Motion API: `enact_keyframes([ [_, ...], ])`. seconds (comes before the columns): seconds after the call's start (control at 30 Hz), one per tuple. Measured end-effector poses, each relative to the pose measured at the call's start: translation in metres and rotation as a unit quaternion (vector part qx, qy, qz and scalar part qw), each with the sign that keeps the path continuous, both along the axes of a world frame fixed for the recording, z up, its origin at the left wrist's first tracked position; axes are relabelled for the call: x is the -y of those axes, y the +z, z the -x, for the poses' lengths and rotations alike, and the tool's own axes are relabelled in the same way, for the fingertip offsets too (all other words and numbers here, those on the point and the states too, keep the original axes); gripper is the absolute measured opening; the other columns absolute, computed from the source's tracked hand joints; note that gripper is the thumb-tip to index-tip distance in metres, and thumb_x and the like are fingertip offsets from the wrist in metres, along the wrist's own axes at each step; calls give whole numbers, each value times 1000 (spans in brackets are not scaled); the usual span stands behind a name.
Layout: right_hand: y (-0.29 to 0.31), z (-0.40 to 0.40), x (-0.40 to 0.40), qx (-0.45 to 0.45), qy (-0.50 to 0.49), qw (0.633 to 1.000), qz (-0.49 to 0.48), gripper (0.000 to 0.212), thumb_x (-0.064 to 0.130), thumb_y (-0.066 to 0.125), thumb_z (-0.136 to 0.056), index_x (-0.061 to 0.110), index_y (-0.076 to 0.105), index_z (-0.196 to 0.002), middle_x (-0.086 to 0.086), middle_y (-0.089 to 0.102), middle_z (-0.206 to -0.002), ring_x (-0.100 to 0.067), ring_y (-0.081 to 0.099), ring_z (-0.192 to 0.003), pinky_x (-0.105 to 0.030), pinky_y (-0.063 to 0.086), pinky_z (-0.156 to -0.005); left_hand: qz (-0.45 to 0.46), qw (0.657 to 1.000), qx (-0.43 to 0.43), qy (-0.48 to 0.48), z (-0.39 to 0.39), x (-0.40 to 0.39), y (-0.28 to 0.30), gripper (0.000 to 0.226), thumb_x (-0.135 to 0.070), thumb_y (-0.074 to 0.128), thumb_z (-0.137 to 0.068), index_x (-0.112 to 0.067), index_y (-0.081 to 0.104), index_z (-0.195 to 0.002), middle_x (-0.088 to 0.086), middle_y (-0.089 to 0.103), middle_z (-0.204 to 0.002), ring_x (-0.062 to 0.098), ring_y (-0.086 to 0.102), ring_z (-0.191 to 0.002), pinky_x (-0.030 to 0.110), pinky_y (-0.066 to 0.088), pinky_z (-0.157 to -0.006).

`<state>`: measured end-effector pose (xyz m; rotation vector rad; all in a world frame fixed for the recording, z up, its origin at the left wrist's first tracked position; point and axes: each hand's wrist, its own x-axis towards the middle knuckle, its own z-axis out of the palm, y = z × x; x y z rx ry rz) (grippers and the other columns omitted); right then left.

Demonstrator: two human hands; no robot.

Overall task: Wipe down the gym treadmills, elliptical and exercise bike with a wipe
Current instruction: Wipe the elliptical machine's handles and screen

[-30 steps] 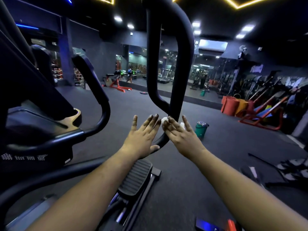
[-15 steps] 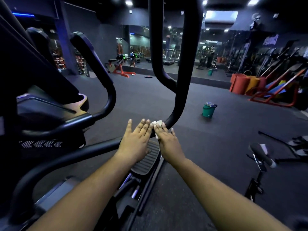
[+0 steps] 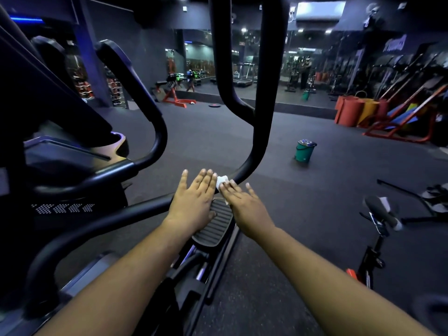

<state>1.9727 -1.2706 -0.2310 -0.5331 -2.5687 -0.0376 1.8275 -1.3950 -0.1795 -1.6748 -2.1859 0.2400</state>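
I stand at a black elliptical whose looped moving handle (image 3: 263,98) rises in front of me and curves down to my hands. A small white wipe (image 3: 221,181) lies against the handle's lowest bend. My right hand (image 3: 244,204) presses flat on the wipe, fingers spread. My left hand (image 3: 194,202) rests flat beside it with fingers straight, touching the bar just left of the wipe. A ribbed foot pedal (image 3: 214,226) sits below both hands. The elliptical's console (image 3: 65,151) is at the left.
A green bin (image 3: 305,151) stands on the dark floor ahead to the right. An exercise bike seat (image 3: 380,212) is at lower right. Orange rolled mats (image 3: 351,112) and red benches line the right wall. A mirror wall (image 3: 242,66) spans the back.
Both hands with the wipe have slid down the handle from its upright part to the lower bend. My view has tilted downward and the pedal now lies under my hands.
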Motion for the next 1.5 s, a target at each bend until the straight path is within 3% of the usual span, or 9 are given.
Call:
enact_keyframes([
  [0.17, -2, -44, -3, -148, -17, 983, 107, 45, 20, 50, -98, 29, 59, -141, 8, 61, -141, -13, 58, -128, -33, 49, -102, -71, 993, 77, -55, -14, -6, -7, 94, -65, 40, -98, -13, -3, -163, 2, 2, -172, 17, -3, -158, 58, -8, -124],
  [0.33, -9, -72, 4, -279, -40, 923, 261, 22, 13, 63, -97, 18, 73, -117, 9, 75, -108, 2, 67, -98, -24, 53, -86, -148, 966, 134, -167, -49, -33, -36, 72, -53, 46, -94, -11, 44, -153, 6, 54, -151, 23, 45, -144, 56, 17, -124],
  [0.47, -22, -108, -4, -325, -89, 879, 336, 8, 16, 67, -93, 21, 72, -98, 9, 73, -93, -7, 68, -88, -30, 54, -76, -77, 941, 272, -187, -78, -72, -49, 42, -47, 51, -96, -25, 66, -128, 0, 72, -118, 26, 64, -115, 46, 41, -111],
  [0.57, -30, -135, -17, -354, -142, 843, 379, 3, 22, 72, -91, 22, 69, -92, 6, 73, -86, -8, 66, -79, -29, 53, -69, -33, 852, 491, -176, -100, -95, -59, 36, -56, 59, -82, -24, 70, -94, -6, 71, -86, 19, 68, -87, 38, 53, -78],
  [0.83, -44, -189, -77, -436, -252, 743, 441, 15, 13, 79, -87, 20, 66, -83, 5, 70, -74, -2, 63, -62, -23, 51, -57, 21, 588, 803, -93, -156, -166, -78, 24, -27, 78, -89, -9, 68, -100, 16, 76, -97, 24, 69, -86, 47, 55, -87],
  [1.03, -36, -213, -174, -457, -303, 706, 448, 10, 16, 73, -92, 13, 67, -85, -2, 68, -81, -13, 59, -73, -29, 48, -68, -31, 575, 816, -49, -201, -253, -76, 19, 1, 66, -91, -9, 64, -108, 13, 77, -97, 25, 69, -84, 43, 54, -79],
  [1.13, -42, -230, -217, -460, -313, 688, 466, 11, 18, 65, -98, 10, 64, -91, 1, 63, -77, -14, 55, -67, -27, 44, -56, -46, 568, 821, -43, -218, -297, -76, 23, 2, 66, -92, -11, 65, -111, 9, 78, -94, 21, 70, -80, 38, 56, -76],
  [1.37, -67, -271, -269, -515, -327, 608, 509, 15, 19, 56, -103, 7, 64, -108, 3, 61, -82, -6, 53, -65, -13, 41, -44, -17, 569, 821, -38, -257, -371, -97, 34, -39, 77, -86, -10, 75, -104, 12, 78, -101, 21, 71, -89, 43, 57, -87],
  [1.5, -90, -297, -286, -510, -296, 595, 547, 20, 16, 63, -100, -2, 68, -107, -7, 71, -88, -15, 62, -72, -22, 48, -56, 6, 561, 828, -26, -283, -409, -117, 41, -40, 73, -93, 0, 71, -104, 19, 76, -101, 24, 70, -87, 40, 56, -80],
])
